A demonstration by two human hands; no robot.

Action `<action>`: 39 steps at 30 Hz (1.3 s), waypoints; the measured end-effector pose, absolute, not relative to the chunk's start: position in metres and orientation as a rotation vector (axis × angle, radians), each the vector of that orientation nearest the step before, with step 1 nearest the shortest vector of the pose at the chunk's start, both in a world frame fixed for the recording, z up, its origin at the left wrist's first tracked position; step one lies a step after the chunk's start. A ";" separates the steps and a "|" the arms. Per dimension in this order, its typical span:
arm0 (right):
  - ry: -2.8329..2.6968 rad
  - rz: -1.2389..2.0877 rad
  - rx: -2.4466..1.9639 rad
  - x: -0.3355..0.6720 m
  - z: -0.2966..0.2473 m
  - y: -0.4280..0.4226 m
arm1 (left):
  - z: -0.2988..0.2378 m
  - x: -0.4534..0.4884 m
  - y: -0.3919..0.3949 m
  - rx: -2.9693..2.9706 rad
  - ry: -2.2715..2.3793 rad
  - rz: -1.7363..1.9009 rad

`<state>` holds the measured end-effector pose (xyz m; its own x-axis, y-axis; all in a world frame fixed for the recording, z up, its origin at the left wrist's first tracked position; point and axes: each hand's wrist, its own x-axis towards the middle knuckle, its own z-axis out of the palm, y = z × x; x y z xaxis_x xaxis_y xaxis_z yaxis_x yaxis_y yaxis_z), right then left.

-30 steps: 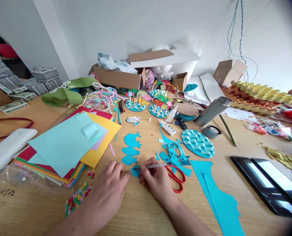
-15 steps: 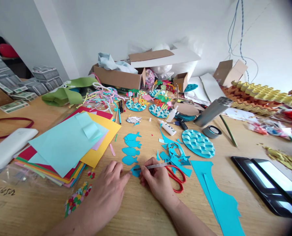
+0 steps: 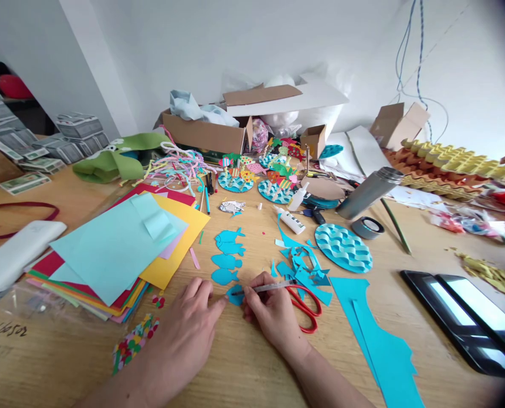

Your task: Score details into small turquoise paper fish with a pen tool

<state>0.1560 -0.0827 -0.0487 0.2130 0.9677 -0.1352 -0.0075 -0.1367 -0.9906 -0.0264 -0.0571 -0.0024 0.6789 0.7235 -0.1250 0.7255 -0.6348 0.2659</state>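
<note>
On bare wood [image 3: 235,357], right fingers [image 3: 253,300] pinching pen [image 3: 274,286], left fingers [image 3: 202,290] loose, touching cutout's edge [image 3: 234,300]

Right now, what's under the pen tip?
Under the tip of the pen, held in the right hand, lies a blue paper cutout. That hand's fingers cover the cutout's right end, so its shape there cannot be seen. The left hand has its thumb at the left edge.

One camera, on person's head. Looks forward and down across desk [image 3: 243,362], from near side. Left hand [image 3: 192,323] and right hand [image 3: 271,309] close to camera, low in middle of view. Wide look: paper pile [image 3: 116,249] at left, shiny black thing [image 3: 452,317] at right, brown box [image 3: 205,133] far off, wall [image 3: 184,45] behind it. Right corners of view dark.
</note>
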 end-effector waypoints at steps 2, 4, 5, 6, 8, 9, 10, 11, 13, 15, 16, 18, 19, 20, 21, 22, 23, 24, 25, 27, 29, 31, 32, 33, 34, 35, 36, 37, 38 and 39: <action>-0.992 1.140 -1.412 0.156 -0.049 -0.083 | -0.003 -0.027 -0.057 2.603 1.147 -0.004; -0.997 1.144 -1.416 0.156 -0.049 -0.083 | -0.004 -0.027 -0.057 2.607 1.145 -0.002; -0.996 1.146 -1.417 0.156 -0.049 -0.083 | -0.004 -0.027 -0.057 2.608 1.146 -0.006; -0.992 1.150 -1.418 0.156 -0.048 -0.083 | -0.004 -0.027 -0.058 2.606 1.147 -0.010; -0.982 1.158 -1.415 0.156 -0.048 -0.083 | -0.003 -0.028 -0.058 2.601 1.151 -0.015; -0.976 1.162 -1.414 0.156 -0.048 -0.083 | -0.003 -0.028 -0.058 2.598 1.151 -0.016; -0.972 1.166 -1.413 0.156 -0.048 -0.083 | -0.003 -0.028 -0.058 2.597 1.151 -0.014; -0.971 1.168 -1.413 0.156 -0.048 -0.083 | -0.002 -0.028 -0.058 2.596 1.151 -0.012; -0.979 1.164 -1.418 0.156 -0.048 -0.083 | -0.002 -0.027 -0.057 2.596 1.153 -0.007; -0.992 1.158 -1.427 0.156 -0.048 -0.083 | -0.003 -0.027 -0.057 2.597 1.156 -0.005; -0.997 1.155 -1.431 0.156 -0.047 -0.083 | -0.003 -0.027 -0.057 2.598 1.157 -0.004; -1.000 1.151 -1.438 0.156 -0.047 -0.083 | -0.003 -0.028 -0.058 2.599 1.160 -0.004; -0.999 1.150 -1.441 0.156 -0.047 -0.083 | -0.003 -0.028 -0.058 2.598 1.164 -0.005; -0.999 1.147 -1.443 0.156 -0.047 -0.083 | -0.003 -0.027 -0.058 2.597 1.169 -0.007; -1.000 1.145 -1.445 0.156 -0.046 -0.083 | -0.002 -0.027 -0.058 2.595 1.171 -0.013; -1.004 1.143 -1.445 0.156 -0.046 -0.083 | -0.002 -0.027 -0.058 2.596 1.172 -0.021; -1.009 1.140 -1.445 0.156 -0.046 -0.083 | -0.001 -0.027 -0.058 2.598 1.172 -0.029; -1.014 1.136 -1.445 0.155 -0.045 -0.083 | -0.001 -0.026 -0.057 2.602 1.170 -0.038; -1.019 1.134 -1.445 0.155 -0.044 -0.083 | -0.001 -0.026 -0.057 2.608 1.167 -0.044; -1.021 1.131 -1.449 0.155 -0.044 -0.083 | -0.001 -0.025 -0.057 2.615 1.164 -0.053; -1.015 1.134 -1.452 0.155 -0.044 -0.083 | -0.001 -0.025 -0.057 2.613 1.163 -0.058; -1.005 1.139 -1.449 0.156 -0.044 -0.083 | -0.001 -0.025 -0.057 2.608 1.164 -0.057; -1.002 1.141 -1.447 0.156 -0.045 -0.083 | -0.001 -0.025 -0.057 2.606 1.166 -0.056; -1.002 1.139 -1.447 0.156 -0.045 -0.083 | -0.001 -0.025 -0.057 2.603 1.169 -0.058; -1.006 1.134 -1.449 0.156 -0.045 -0.083 | -0.001 -0.025 -0.057 2.601 1.173 -0.061; -1.011 1.128 -1.451 0.156 -0.045 -0.084 | 0.000 -0.025 -0.057 2.599 1.175 -0.065; -1.016 1.125 -1.454 0.156 -0.044 -0.084 | 0.000 -0.025 -0.057 2.598 1.176 -0.069; -1.019 1.125 -1.456 0.156 -0.044 -0.084 | 0.001 -0.025 -0.057 2.597 1.174 -0.071; -1.020 1.127 -1.456 0.156 -0.044 -0.084 | 0.001 -0.025 -0.057 2.597 1.170 -0.070; -1.019 1.131 -1.455 0.156 -0.043 -0.084 | 0.001 -0.025 -0.057 2.597 1.167 -0.066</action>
<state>0.1555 -0.0840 -0.0434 0.2107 0.9669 -0.1441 0.0427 -0.1563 -0.9868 -0.0252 -0.0568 0.0011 0.6703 0.7247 -0.1597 0.7381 -0.6286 0.2451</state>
